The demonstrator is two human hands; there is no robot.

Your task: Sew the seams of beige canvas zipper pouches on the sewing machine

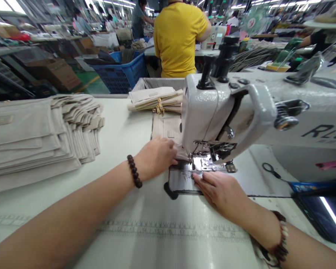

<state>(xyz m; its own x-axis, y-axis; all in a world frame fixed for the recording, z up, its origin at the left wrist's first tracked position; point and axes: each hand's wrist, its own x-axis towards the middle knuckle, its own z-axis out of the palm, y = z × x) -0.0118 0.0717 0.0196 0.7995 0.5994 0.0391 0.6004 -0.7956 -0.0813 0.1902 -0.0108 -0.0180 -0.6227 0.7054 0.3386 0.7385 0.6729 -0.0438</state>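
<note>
Beyond, blue crate (121, 77) holds dark cloth (127, 56); your left hand (156, 157) touches beige fabric (168, 125), grip unclear; your right hand (221, 191), released, on metal plate (182, 184).

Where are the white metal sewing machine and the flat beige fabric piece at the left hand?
White metal sewing machine (264, 108), head view: curved front piece.
Flat beige fabric piece (162, 128), head view: plain left part.

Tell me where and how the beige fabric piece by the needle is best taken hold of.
Probably pinch the beige fabric piece by its left edge, coming from the left: that edge shows clear of the machine head, which overhangs its right side. The left hand covers its near part, and folded pieces sit by its far end.
</note>
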